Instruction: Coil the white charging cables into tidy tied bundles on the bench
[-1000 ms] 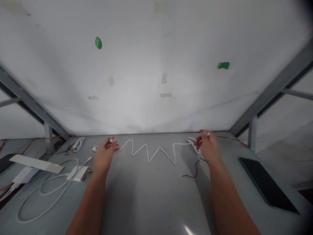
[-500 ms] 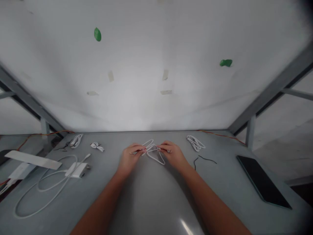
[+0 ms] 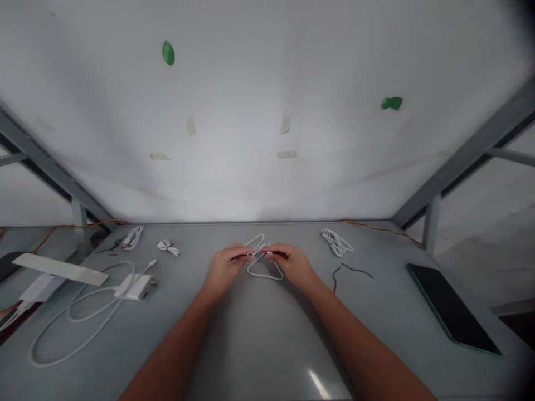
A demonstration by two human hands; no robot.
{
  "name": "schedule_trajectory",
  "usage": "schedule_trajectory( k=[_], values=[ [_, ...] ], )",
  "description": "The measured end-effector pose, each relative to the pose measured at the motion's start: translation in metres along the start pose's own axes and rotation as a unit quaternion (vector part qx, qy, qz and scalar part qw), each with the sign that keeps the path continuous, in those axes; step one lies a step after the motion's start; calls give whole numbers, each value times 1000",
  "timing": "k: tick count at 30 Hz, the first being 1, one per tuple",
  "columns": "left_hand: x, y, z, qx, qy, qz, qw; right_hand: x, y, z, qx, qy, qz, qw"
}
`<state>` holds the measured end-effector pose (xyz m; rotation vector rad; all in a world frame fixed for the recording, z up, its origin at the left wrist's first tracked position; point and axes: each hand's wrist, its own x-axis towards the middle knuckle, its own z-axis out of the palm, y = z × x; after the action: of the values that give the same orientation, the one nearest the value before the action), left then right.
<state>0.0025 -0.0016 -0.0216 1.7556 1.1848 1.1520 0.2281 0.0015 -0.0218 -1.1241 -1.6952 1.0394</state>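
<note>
Five white cables (image 3: 262, 262), one black wire (image 3: 349, 271), one tablet (image 3: 451, 309), two hands (image 3: 228, 267)

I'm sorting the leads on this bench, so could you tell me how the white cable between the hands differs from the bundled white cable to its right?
The white cable between the hands is pinched by the left hand and the right hand, in loose open loops. The bundled white cable lies untouched on the table, in tighter coils, farther back. Both are thin and white.

Workshop: metal-framed bench (image 3: 259, 334), cables (image 3: 75, 317)
</note>
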Motion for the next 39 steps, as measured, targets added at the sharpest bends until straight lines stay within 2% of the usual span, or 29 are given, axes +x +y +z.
schedule_trajectory(
  k=[9, 20, 23, 26, 28, 30, 34, 37, 39],
  values=[
    [0, 1, 1, 8, 0, -26, 1000, 0, 0, -1, 1, 7, 2, 1000],
    [0, -2, 0, 5, 4, -10, 1000, 0, 2, -1, 26, 9, -22, 999],
    [1, -3, 2, -20, 29, -43, 998, 2, 3, -3, 27, 23, -5, 999],
    [5, -10, -2, -91, 104, -88, 987, 7, 8, -17, 58, 91, 43, 993],
    [8, -17, -11, -121, 184, -107, 970, 10, 13, -34, 82, 171, 59, 980],
    [10, -24, -28, -99, 270, -111, 951, 12, 18, -56, 77, 253, 60, 963],
    [7, -31, -76, 67, 388, -117, 912, 7, 27, -100, 51, 366, 68, 927],
    [2, -29, -102, 196, 410, -139, 880, 0, 36, -121, 30, 383, 105, 917],
    [0, -29, -103, 237, 380, -162, 879, -4, 40, -124, -1, 334, 164, 928]
  ],
)
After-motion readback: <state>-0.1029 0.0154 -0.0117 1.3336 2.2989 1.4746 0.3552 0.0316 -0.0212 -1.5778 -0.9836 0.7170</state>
